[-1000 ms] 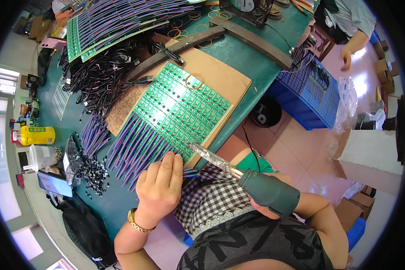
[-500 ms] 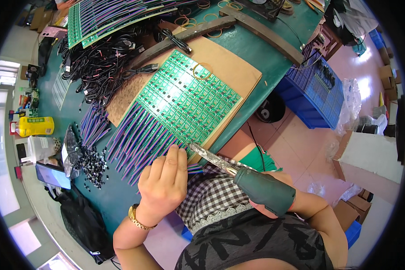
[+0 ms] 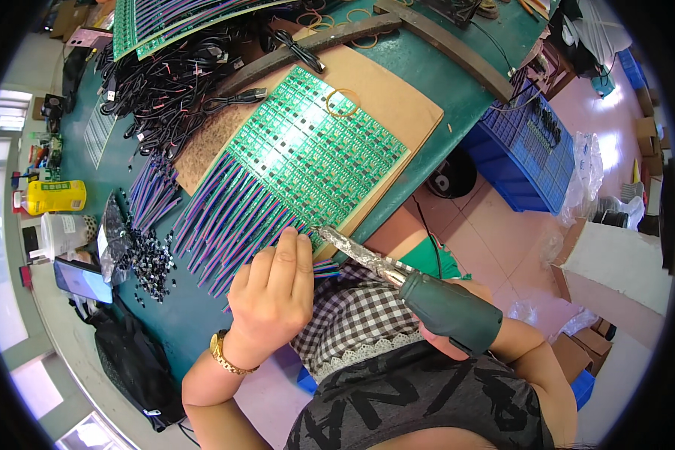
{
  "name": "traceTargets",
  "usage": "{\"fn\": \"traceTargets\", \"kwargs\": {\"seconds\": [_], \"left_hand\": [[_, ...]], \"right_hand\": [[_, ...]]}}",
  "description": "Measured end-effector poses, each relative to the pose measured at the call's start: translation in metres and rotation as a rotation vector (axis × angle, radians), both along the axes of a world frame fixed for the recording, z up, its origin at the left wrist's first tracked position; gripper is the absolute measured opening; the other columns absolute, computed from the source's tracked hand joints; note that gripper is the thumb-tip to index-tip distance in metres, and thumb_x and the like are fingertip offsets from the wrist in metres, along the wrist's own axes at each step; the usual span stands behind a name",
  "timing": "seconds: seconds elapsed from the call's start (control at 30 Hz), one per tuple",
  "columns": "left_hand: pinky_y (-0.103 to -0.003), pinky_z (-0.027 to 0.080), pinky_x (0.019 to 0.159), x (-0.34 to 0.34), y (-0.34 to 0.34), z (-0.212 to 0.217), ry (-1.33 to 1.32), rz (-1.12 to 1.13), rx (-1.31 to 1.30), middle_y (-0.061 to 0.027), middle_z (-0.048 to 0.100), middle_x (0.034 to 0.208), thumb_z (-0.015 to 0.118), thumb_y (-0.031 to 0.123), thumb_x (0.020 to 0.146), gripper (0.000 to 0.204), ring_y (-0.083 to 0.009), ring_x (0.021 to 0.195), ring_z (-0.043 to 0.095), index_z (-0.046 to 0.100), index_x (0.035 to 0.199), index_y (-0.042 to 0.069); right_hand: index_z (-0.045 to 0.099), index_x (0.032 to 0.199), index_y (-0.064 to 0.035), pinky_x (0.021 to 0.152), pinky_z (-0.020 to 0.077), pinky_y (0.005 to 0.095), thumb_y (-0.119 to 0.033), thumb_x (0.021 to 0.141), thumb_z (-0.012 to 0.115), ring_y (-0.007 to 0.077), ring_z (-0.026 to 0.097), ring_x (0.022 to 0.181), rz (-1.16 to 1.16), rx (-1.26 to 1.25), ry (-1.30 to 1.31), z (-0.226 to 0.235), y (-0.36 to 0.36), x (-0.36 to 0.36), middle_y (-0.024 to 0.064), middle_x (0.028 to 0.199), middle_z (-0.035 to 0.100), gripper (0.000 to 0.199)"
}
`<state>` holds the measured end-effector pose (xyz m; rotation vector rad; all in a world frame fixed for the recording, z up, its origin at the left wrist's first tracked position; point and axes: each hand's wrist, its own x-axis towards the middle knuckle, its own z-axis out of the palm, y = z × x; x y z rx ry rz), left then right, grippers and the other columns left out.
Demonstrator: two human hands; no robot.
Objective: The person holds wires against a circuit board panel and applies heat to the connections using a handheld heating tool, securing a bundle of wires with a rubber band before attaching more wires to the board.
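Observation:
A green panel of small circuit boards (image 3: 319, 150) lies at a slant on the brown board, with a row of purple-blue wires (image 3: 229, 217) fanning from its lower left edge. My right hand (image 3: 444, 343), mostly hidden behind the handle, is closed round a soldering iron (image 3: 450, 311) with a dark green grip. The iron's worn metal tip meets the panel's near edge, just right of my left fingertips. My left hand (image 3: 272, 281) has its fingers pressed together over the wires at that edge; what they pinch is hidden. A rubber band (image 3: 343, 103) rests on the panel.
The brown board (image 3: 405, 112) lies on a green table. Tangled black cables (image 3: 176, 90) and stacked wired panels (image 3: 195, 22) fill the far left. Small black parts (image 3: 150, 262), a phone (image 3: 82, 280) and a yellow bottle (image 3: 52, 196) sit left. A blue crate (image 3: 525, 157) stands right.
The whole view has shifted slightly, so the panel sits a little higher in the picture. My hands and the soldering iron keep nearly the same place at the panel's near edge.

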<state>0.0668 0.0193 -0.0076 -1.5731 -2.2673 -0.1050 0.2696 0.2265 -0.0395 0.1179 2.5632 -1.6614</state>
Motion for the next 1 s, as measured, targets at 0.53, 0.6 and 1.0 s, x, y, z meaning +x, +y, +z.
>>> {"fn": "traceTargets", "kwargs": {"seconds": [0.53,0.6,1.0], "left_hand": [[-0.026,0.046,0.059,-0.001,-0.001,-0.002,-0.043,-0.010,0.030,-0.0144,0.068,0.100,0.062,0.007,0.077,0.026,-0.0197,0.076,0.063,0.068,0.099,-0.004],[-0.026,0.046,0.059,-0.002,-0.002,-0.001,-0.048,-0.008,0.033,-0.0143,0.068,0.100,0.062,0.006,0.077,0.026,-0.0196,0.076,0.063,0.068,0.100,-0.004],[-0.025,0.044,0.058,-0.002,-0.001,0.000,-0.056,-0.008,0.042,-0.0129,0.068,0.100,0.063,0.008,0.076,0.024,-0.0181,0.075,0.062,0.068,0.098,-0.003]], "right_hand": [[0.067,0.098,-0.0093,0.063,0.0520,0.0320,-0.007,0.068,0.069,0.0239,0.064,0.072,0.038,0.284,0.242,0.011,0.003,-0.012,0.0053,0.083,0.066,0.030],[0.067,0.097,-0.0095,0.064,0.0519,0.0319,-0.007,0.068,0.069,0.0239,0.064,0.072,0.048,0.286,0.237,0.009,0.003,-0.010,0.0053,0.083,0.066,0.029],[0.063,0.114,-0.0018,0.071,0.0546,0.0279,-0.004,0.087,0.060,0.0166,0.066,0.081,-0.438,-0.784,-0.674,0.011,0.009,0.008,0.0065,0.091,0.068,0.028]]}}
